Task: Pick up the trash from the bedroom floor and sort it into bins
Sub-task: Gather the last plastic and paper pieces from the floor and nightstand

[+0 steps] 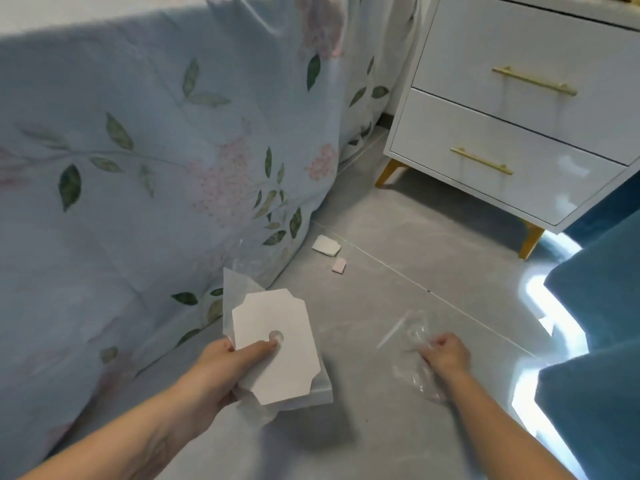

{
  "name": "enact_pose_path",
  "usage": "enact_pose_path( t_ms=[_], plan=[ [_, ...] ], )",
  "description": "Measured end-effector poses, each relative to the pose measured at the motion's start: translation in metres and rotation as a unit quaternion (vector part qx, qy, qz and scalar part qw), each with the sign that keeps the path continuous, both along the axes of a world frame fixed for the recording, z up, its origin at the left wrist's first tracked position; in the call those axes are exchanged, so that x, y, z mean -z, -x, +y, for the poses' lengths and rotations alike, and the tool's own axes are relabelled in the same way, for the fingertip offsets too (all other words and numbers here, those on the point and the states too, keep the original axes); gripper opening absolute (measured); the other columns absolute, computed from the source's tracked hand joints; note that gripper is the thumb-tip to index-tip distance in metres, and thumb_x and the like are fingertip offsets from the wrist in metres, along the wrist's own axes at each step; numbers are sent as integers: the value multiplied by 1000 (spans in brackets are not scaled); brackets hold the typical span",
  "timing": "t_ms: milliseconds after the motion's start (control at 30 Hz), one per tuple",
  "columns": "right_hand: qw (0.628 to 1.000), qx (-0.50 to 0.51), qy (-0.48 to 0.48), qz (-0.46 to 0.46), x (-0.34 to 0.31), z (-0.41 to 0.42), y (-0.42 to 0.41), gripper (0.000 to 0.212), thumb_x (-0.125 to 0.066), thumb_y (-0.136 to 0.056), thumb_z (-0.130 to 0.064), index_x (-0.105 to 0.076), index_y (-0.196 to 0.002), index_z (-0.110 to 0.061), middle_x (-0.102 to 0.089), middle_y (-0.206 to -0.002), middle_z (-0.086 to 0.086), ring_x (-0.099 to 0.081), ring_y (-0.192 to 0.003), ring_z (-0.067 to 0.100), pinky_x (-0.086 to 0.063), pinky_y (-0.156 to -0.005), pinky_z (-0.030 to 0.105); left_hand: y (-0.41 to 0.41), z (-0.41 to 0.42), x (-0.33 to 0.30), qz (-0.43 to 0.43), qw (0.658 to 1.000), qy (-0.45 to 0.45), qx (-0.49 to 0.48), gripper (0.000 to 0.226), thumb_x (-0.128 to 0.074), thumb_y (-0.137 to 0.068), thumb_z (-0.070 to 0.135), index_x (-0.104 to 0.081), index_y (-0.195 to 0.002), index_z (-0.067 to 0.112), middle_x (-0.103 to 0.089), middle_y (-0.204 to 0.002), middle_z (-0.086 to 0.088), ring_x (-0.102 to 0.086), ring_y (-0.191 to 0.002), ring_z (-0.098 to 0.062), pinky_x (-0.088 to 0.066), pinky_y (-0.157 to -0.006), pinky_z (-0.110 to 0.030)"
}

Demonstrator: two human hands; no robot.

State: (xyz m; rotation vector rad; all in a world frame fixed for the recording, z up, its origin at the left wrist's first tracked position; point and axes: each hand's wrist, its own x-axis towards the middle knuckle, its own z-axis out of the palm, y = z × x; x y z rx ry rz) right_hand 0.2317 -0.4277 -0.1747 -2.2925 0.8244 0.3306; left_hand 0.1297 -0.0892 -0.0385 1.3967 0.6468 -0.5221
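My left hand (221,365) grips a white card with notched corners (277,344), thumb on its face, together with a thin translucent sheet (239,285) behind it. My right hand (445,351) is closed on a crumpled clear plastic wrapper (415,341) low over the grey floor. Two small scraps lie further ahead by the bed: a white piece (326,244) and a smaller pinkish piece (339,265). No bin is in view.
A bed with a pale blue floral cover (156,150) hangs down to the floor on the left. A white nightstand with gold handles and legs (512,133) stands at the back right. Blue fabric (595,306) fills the right edge. Grey tiled floor (398,271) lies between.
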Motion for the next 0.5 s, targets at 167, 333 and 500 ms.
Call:
enact_pose_path(
  t_ms=[167, 333, 500],
  plan=[
    [903, -42, -414, -106, -97, 69, 1, 27, -75, -76, -15, -58, -95, -7, -65, -79, 6, -62, -59, 6, -51, -59, 19, 8, 26, -32, 14, 999, -37, -14, 41, -74, -67, 28, -70, -101, 5, -77, -92, -11, -72, -91, -31, -53, -92, -48],
    [811, -250, -524, -73, -185, 168, 13, 45, -87, -58, -19, -60, -94, -9, -64, -84, 6, -60, -68, 15, -53, -59, 23, 0, 52, -43, -6, 1000, 21, -22, 37, -70, -75, 20, -69, -110, 7, -76, -98, -10, -72, -84, -23, -55, -66, -32],
    [898, -349, -229, -139, -185, 240, 11, 38, -84, -59, -33, -51, -78, -29, -55, -79, -11, -43, -57, 3, -38, -56, 13, -19, 56, -53, -32, 991, 120, -46, 36, -56, -90, 36, -71, -112, 11, -75, -103, -10, -70, -93, -27, -53, -73, -35]
  ],
)
